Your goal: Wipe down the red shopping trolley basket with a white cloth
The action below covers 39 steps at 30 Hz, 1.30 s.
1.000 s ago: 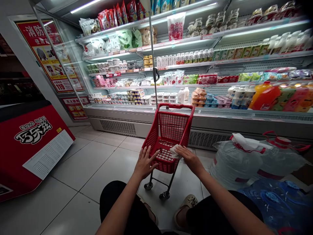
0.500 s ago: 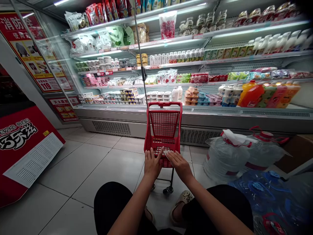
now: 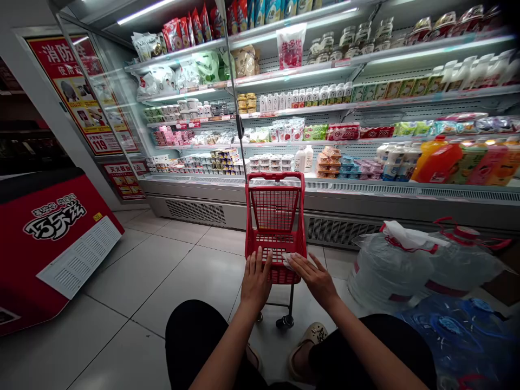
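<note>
A small red shopping cart [image 3: 274, 211] stands upright in front of me, its near rim at my hands. My left hand [image 3: 256, 277] lies over the left part of that rim with fingers stretched out, holding nothing. At the right part of the rim, my right hand [image 3: 313, 275] presses a crumpled white wipe [image 3: 286, 261] against the cart under its fingers. Most of the wipe is hidden by the hand; whether it is paper or cloth I cannot tell. The cart's black wheel [image 3: 285, 322] shows between my feet.
A lit refrigerated display case [image 3: 227, 187] with dairy and juice spans the back. On the left stands a red freezer [image 3: 52, 227]. To my right are large wrapped water jugs [image 3: 385, 271] and blue-tinted bottles [image 3: 450, 330]. A tall glass-door edge [image 3: 235, 97] rises behind the cart.
My right hand has slid right along the cart's rim with the wipe, away from my left hand. The view has turned slightly left.
</note>
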### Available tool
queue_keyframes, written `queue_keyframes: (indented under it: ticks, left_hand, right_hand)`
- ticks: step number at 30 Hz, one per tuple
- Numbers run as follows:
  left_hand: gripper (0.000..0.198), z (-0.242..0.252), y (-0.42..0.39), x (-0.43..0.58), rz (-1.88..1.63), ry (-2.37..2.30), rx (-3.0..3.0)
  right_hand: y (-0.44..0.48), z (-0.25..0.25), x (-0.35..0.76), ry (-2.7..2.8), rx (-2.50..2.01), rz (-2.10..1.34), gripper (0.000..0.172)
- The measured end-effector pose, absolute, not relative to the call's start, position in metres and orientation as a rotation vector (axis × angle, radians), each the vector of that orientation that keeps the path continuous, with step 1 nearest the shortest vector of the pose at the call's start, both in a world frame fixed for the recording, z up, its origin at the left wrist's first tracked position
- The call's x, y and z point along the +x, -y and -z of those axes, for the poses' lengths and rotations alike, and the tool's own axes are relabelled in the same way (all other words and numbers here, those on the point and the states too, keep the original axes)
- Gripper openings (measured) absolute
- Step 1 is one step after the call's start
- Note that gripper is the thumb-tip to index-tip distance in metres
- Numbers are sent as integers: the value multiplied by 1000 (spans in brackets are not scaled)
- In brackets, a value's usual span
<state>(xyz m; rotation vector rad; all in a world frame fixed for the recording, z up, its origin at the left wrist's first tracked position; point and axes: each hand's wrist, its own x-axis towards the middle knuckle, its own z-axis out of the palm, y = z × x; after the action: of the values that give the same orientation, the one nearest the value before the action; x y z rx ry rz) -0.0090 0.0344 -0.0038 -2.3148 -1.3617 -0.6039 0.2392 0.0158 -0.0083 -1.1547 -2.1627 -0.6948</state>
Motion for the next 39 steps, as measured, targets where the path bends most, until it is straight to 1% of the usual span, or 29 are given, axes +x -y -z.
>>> queue_keyframes:
  ticks: [5,10,14,18,24,27,30,34,37,39]
  left_hand:
    - [106,7,-25,6,683,1386,-2322]
    - [102,11,-16,25,745,1434,-2270]
    - [96,9,-18,15,719,1401,-2293]
    - [87,-2,-30,-15,614,1258,-2410]
    - [78,-13,-43,-33,588,1259,-2383]
    - [81,-9,-40,-19,597,1265,-2403]
    - [94,-2,-32,2,637,1305,-2419]
    - [107,5,-20,30,681,1329,-2436]
    - [105,6,-14,41,706,1340,-2402]
    - [100,4,-13,40,693,1312,-2392]
  right_hand:
    - [-4,14,253,2112,-1249,713,70]
    - [-12,22,203,2050,-1194,694,66]
    - [-19,21,181,2069,-1137,707,66]
    - [-18,18,204,2132,-1116,702,67]
    - [-20,21,266,2102,-1212,693,70]
    - [-24,22,278,2043,-1308,677,70]
    - [-25,23,262,1948,-1378,651,68]
    - [-25,26,210,1983,-1266,590,70]
    - [-23,27,182,1968,-1221,585,71]
    - [-21,26,182,1990,-1202,610,70]
